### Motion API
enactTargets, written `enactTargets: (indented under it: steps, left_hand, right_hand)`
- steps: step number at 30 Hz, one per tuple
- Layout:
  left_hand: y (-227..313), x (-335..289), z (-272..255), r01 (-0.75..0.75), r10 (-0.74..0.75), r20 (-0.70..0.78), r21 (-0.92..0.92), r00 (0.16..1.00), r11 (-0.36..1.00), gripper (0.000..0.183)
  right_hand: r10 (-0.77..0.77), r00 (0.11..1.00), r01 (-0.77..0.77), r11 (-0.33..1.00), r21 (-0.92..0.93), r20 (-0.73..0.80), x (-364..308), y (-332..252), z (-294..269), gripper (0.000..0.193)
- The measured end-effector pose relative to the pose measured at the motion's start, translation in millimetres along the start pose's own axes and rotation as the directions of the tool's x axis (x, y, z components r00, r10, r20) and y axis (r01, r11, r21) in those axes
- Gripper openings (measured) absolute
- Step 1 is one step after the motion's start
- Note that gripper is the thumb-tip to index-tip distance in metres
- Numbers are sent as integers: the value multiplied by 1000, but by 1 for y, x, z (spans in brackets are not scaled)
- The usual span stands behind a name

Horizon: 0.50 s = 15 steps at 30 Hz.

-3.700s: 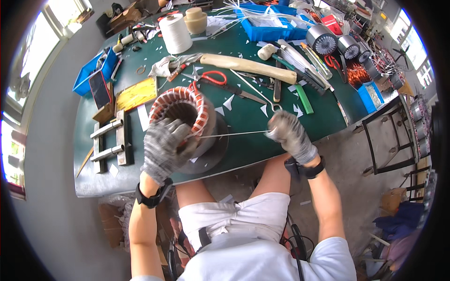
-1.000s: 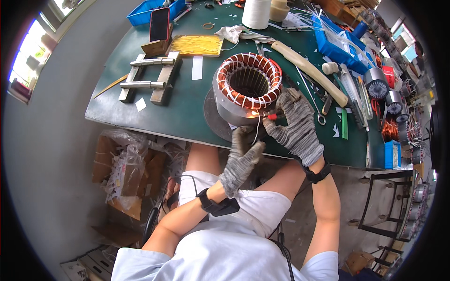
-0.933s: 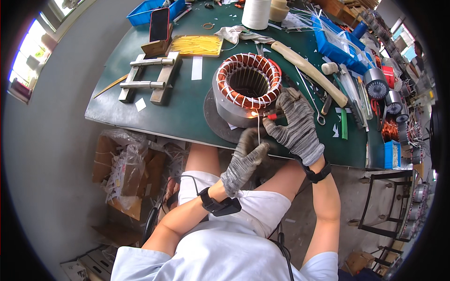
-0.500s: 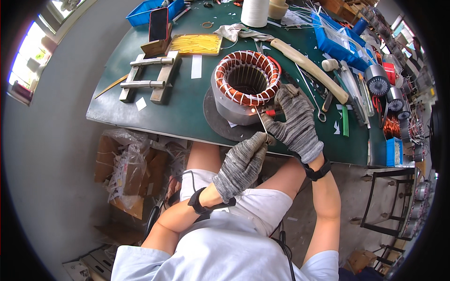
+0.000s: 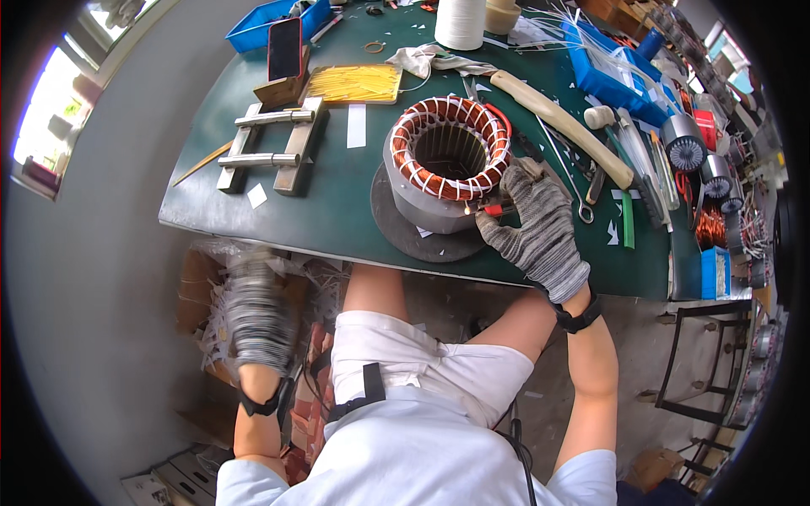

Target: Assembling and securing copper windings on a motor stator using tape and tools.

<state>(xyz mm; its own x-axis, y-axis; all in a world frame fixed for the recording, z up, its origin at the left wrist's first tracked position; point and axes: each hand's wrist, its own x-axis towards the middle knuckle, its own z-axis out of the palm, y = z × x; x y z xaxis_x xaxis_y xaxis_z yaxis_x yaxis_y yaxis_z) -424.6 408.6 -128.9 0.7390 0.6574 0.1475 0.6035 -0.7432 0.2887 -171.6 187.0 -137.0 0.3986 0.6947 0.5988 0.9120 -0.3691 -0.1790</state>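
Note:
A motor stator (image 5: 434, 205) with copper windings laced in white cord stands upright on a round dark turntable (image 5: 390, 232) near the table's front edge. My right hand (image 5: 540, 223), in a grey knit glove, is at the stator's right front side. Its fingers are closed around a small red lighter (image 5: 492, 210), which has a small bright glow at its tip beside the stator wall. Down at the left, my gloved left hand (image 5: 260, 312) is over a cardboard box (image 5: 196, 291) of paper and plastic scraps. Motion smears its fingers, so what it holds cannot be seen.
Behind the stator lie a yellow tray (image 5: 354, 84) of thin strips and a cord spool (image 5: 461, 24). A metal frame (image 5: 287, 156) and a phone (image 5: 285, 49) are to the left. A wooden handle (image 5: 561, 126), a wrench (image 5: 582, 207) and blue bins (image 5: 620, 76) lie right.
My left hand has swung from the stator's front down and left to above the scrap box. My right hand stays by the stator with the lighter.

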Motion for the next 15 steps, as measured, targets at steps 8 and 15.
enactTargets:
  steps: [8,15]
  left_hand:
    - [98,42,8,-610,563,-364,-19,742,792,69]
    - [143,106,37,-793,805,-129,137,579,593,39]
  right_hand:
    - [54,998,-57,994,91,30,7,-6,-4,57]
    - [306,924,-377,619,689,230,-4,12,-13,31]
